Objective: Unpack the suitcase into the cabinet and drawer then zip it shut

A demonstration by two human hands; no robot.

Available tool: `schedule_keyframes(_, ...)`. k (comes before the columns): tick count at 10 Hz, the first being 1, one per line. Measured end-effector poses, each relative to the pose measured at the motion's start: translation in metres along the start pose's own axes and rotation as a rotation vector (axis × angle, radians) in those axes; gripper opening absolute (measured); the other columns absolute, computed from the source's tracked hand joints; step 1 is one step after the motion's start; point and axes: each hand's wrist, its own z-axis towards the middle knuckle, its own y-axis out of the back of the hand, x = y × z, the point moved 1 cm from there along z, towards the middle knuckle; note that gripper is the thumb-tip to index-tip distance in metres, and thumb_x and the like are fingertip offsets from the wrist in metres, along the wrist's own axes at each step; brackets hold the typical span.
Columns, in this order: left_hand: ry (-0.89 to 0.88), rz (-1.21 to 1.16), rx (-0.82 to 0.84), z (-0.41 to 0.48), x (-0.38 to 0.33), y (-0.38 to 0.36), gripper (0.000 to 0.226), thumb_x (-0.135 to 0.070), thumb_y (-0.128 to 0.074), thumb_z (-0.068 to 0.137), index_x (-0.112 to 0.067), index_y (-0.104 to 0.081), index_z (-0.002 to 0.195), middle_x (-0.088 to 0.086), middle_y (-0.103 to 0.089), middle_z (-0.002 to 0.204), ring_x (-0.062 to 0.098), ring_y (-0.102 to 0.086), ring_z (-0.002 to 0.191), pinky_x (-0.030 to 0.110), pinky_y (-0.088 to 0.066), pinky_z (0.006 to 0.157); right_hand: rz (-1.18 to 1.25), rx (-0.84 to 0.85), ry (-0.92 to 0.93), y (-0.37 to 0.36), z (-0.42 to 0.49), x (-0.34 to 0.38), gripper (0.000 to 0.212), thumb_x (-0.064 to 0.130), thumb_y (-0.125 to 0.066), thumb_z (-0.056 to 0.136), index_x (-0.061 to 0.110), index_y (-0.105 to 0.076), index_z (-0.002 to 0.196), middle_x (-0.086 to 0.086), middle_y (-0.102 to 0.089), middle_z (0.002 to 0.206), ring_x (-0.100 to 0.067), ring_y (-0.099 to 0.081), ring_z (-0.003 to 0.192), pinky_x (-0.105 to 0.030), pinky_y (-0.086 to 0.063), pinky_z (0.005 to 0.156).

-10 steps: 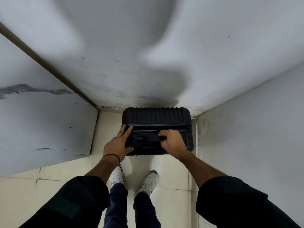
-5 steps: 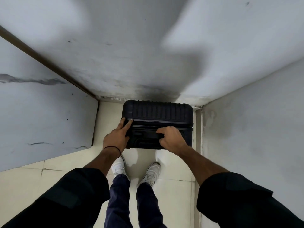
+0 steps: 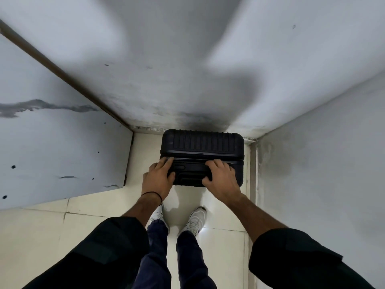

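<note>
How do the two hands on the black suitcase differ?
The left hand lays straighter fingers on the suitcase near its left end; the right hand curls its fingers nearer the right end. The left wrist wears a black band; the right wrist is bare. Both touch its top.

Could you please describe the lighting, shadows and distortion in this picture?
Head view: dim, soft light, with a broad blurred shadow on the wall above the black suitcase. Head view: a bright glare patch on the floor by the right shoe. Head view: the wide-angle lens splays the walls outward; the left hand and right hand look sharp.
</note>
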Motion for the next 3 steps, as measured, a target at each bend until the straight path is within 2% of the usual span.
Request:
schedule_keyframes(2, -0.089, -0.02, -0.058, -0.084, -0.036, 0.032, 0.047, -0.036, -0.045, 0.099, -0.027, -0.041, 0.145, -0.005, -0.048, 0.145, 0.02, -0.042, 0.131, 0.04, -0.035, 0.101, 0.079, -0.042, -0.043, 0.018, -0.076, 0.018, 0.053, 0.033, -0.06, 0.09, 0.017, -0.05, 0.14, -0.005, -0.052, 0.135, -0.026, -0.048, 0.123, -0.04, -0.03, 0.107)
schedule_keyframes(3, -0.156, -0.031, -0.143, -0.126, -0.047, 0.051, 0.045, -0.037, -0.044, 0.099, -0.027, -0.043, 0.143, -0.005, -0.051, 0.142, 0.02, -0.045, 0.127, 0.039, -0.034, 0.103, 0.134, -0.166, -0.036, 0.027, -0.118, 0.033, 0.052, 0.032, -0.061, 0.089, 0.017, -0.052, 0.138, -0.004, -0.054, 0.135, -0.025, -0.05, 0.121, -0.04, -0.032, 0.105)
